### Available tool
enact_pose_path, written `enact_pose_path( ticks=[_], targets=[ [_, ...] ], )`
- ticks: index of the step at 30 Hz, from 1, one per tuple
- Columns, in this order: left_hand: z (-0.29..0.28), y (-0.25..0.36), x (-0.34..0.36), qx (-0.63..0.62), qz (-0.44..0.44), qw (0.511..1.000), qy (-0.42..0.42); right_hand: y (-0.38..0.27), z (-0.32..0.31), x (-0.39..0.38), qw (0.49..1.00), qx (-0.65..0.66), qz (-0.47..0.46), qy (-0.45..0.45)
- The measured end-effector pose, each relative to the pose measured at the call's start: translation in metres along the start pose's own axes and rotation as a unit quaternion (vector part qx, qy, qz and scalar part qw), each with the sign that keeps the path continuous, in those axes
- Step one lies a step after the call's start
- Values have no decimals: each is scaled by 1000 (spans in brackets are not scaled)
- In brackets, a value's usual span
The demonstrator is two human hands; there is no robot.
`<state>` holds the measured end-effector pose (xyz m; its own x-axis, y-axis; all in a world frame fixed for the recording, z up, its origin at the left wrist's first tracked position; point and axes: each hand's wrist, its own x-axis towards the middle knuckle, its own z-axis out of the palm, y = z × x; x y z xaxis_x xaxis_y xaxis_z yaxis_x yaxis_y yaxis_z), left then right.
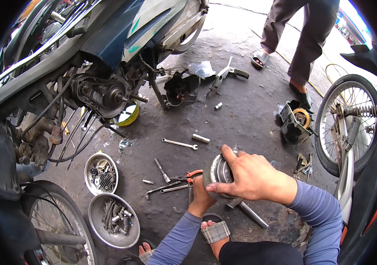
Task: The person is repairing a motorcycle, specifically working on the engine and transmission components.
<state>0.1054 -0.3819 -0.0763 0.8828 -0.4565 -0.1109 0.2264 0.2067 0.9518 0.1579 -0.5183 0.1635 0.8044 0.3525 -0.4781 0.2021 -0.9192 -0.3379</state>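
Note:
Low in front of me, both my hands hold a cup-shaped round metal flywheel (215, 173), tilted on its side. My left hand (201, 197) is closed round its lower left side, with the fingers partly hidden. My right hand (255, 176) grips it from the right, its thumb on the near edge and its fingers over the top. On the ground just behind my left hand lie pliers with orange handles (194, 173) and a combination wrench (176, 188). A hammer (252, 213) rests below my right hand, its head partly covered.
On the left stands a motorcycle with its engine side open (104, 92). Two metal bowls, one with small parts (87, 176), one with sockets (92, 225), sit beside it. A wrench (179, 143) and a socket (200, 138) lie ahead. At right are an engine cover (290, 128), another motorcycle's wheel (325, 132) and a standing person (301, 39).

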Motion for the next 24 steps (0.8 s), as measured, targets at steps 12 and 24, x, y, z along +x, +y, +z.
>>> enact_pose_path(
  ticks=[12,24],
  targets=[
    [11,30,10,51,125,988,77,13,0,-2,995,67,-79,-6],
    [14,36,19,234,186,936,183,40,10,20,981,12,-191,26]
  ],
)
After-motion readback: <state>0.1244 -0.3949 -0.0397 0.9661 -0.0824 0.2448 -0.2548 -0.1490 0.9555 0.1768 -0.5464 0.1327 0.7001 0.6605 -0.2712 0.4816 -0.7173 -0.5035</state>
